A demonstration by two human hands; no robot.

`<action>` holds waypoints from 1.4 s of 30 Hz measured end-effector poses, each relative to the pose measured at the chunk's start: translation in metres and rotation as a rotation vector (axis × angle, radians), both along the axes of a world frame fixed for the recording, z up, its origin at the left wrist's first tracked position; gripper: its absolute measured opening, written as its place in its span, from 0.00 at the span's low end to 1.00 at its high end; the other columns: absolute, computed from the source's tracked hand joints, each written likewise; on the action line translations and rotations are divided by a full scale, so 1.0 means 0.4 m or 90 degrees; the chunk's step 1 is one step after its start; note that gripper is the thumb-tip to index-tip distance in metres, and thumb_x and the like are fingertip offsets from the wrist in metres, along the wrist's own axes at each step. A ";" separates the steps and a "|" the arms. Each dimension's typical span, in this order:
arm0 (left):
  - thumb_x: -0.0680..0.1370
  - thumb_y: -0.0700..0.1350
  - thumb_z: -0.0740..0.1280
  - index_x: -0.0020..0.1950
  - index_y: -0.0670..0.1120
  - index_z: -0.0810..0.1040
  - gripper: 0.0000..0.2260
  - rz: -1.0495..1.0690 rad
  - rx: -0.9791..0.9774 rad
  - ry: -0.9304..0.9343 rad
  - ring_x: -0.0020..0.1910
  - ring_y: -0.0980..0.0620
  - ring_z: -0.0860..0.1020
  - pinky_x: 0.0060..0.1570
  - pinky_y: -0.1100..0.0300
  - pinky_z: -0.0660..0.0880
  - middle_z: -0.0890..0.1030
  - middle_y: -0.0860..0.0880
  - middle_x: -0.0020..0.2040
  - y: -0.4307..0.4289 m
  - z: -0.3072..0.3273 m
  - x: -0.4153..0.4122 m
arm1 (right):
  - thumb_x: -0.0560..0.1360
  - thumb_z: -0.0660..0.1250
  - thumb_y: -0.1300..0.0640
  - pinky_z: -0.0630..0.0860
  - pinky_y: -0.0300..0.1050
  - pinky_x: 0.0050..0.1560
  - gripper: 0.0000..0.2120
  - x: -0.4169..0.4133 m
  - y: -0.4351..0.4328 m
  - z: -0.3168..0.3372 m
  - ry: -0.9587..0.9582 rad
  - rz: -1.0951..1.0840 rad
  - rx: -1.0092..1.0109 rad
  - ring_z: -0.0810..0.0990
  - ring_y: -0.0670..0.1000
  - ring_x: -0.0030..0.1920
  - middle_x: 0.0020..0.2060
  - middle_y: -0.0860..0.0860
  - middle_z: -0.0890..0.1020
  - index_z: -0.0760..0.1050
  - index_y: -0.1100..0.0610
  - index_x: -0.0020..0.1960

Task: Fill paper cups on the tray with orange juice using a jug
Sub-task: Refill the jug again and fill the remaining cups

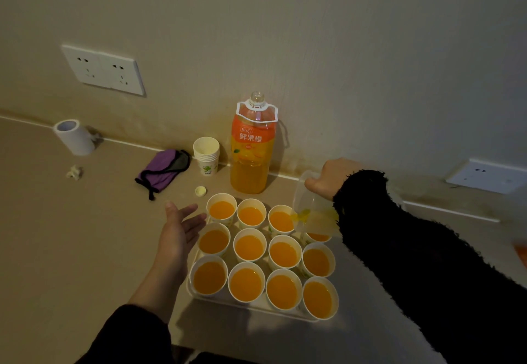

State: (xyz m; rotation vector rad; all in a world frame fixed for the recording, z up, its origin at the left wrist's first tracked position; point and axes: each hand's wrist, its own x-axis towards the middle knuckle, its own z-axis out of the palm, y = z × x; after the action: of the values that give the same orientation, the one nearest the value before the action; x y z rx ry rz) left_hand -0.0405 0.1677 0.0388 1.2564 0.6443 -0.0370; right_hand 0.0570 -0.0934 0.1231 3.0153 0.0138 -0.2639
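Tray [251, 306]: sat closest to the table edge, pale plastic, packed with paper cups [249, 246] in three rows of four.
Cups: every one I could see into had orange juice in it, pretty near the brim.
Left hand [178, 232]: hovered just beside the tray's left side, fingers spread and relaxed, holding nothing, fingertips close to the back-left cup.
Right hand [330, 176]: wrapped around the top of the jug [310, 212], fuzzy black sleeve [413, 249] covering the arm.
Jug: clear plastic, tipped over the tray's back-right corner, only a little juice left in its low end.
Back-right cup [318, 237]: mostly hidden under the jug, just a sliver of orange showing.
Yellow cap [200, 190]: lay on the table just behind the tray's back-left corner.
Juice bottle [252, 152]: stood upright behind the tray, right by the wall, uncapped, roughly half full.
Spare cups [206, 154]: a stack left of the bottle.
Purple pouch [162, 168]: lay further left.
White roll [74, 137]: lay on its side way off left by the wall, a crumpled scrap [74, 172] in front of it.
Wall sockets [104, 70]: up on the wall, far left.
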 end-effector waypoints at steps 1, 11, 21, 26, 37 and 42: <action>0.81 0.62 0.41 0.64 0.45 0.73 0.30 -0.001 0.001 0.000 0.60 0.45 0.74 0.62 0.52 0.66 0.78 0.42 0.57 0.000 0.000 0.000 | 0.73 0.56 0.36 0.65 0.39 0.31 0.24 0.000 0.001 -0.001 -0.001 0.000 -0.001 0.74 0.50 0.32 0.31 0.53 0.75 0.68 0.56 0.31; 0.81 0.62 0.41 0.65 0.45 0.73 0.30 -0.007 0.011 0.001 0.61 0.45 0.74 0.63 0.52 0.66 0.78 0.43 0.57 0.004 -0.008 -0.002 | 0.74 0.55 0.37 0.65 0.39 0.31 0.24 -0.011 0.000 0.002 -0.018 -0.007 0.007 0.74 0.50 0.32 0.31 0.53 0.75 0.68 0.56 0.32; 0.82 0.60 0.41 0.63 0.45 0.73 0.28 0.065 -0.004 -0.049 0.59 0.46 0.75 0.63 0.55 0.65 0.80 0.43 0.53 -0.009 -0.002 -0.013 | 0.76 0.55 0.41 0.63 0.39 0.30 0.24 -0.051 -0.058 0.026 -0.040 -0.092 0.087 0.72 0.52 0.30 0.29 0.54 0.73 0.71 0.59 0.33; 0.82 0.60 0.41 0.63 0.45 0.73 0.29 0.067 0.003 -0.063 0.60 0.50 0.74 0.68 0.54 0.60 0.81 0.44 0.51 -0.008 -0.007 -0.026 | 0.75 0.55 0.43 0.62 0.40 0.30 0.24 -0.075 -0.083 0.052 -0.080 -0.120 0.121 0.70 0.53 0.29 0.28 0.54 0.72 0.69 0.60 0.31; 0.81 0.61 0.40 0.66 0.44 0.72 0.30 0.035 0.014 -0.048 0.63 0.51 0.71 0.63 0.56 0.60 0.78 0.44 0.58 -0.008 -0.012 -0.056 | 0.72 0.56 0.43 0.56 0.43 0.29 0.23 -0.104 -0.058 0.092 -0.082 -0.092 0.261 0.62 0.53 0.27 0.25 0.52 0.62 0.59 0.58 0.27; 0.81 0.61 0.40 0.66 0.46 0.72 0.30 0.036 0.028 -0.035 0.69 0.48 0.68 0.70 0.51 0.55 0.77 0.43 0.63 0.009 -0.012 -0.072 | 0.75 0.58 0.44 0.55 0.42 0.29 0.23 -0.113 0.011 0.089 -0.049 -0.042 0.200 0.62 0.52 0.26 0.25 0.52 0.63 0.60 0.56 0.27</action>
State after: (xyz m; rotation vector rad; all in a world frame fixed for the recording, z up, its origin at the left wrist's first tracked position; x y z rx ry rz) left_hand -0.0692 0.1712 0.0339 1.2763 0.6350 0.0580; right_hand 0.0119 -0.0888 0.1587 3.3405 -0.0559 -0.1654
